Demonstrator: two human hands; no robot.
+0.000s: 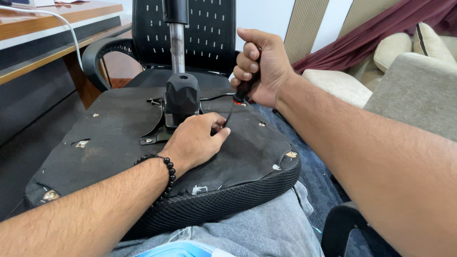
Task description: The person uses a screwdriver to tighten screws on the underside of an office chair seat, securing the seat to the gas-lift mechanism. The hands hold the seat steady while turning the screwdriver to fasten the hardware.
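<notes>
Upturned seat cushion (119, 143) laid across lap; desk (43, 28) at left, office chair (200, 33) behind, sofa (409, 81) at right.

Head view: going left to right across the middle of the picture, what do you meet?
Brown wooden desk → black curved chair armrest → black plastic cylinder cover → left hand → right hand gripping black-handled screwdriver → beige fabric sofa.

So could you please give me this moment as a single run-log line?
right hand: gripping screwdriver, tip down | left hand: fingers steadying the shaft by the black bracket | upturned chair seat: on lap
</notes>
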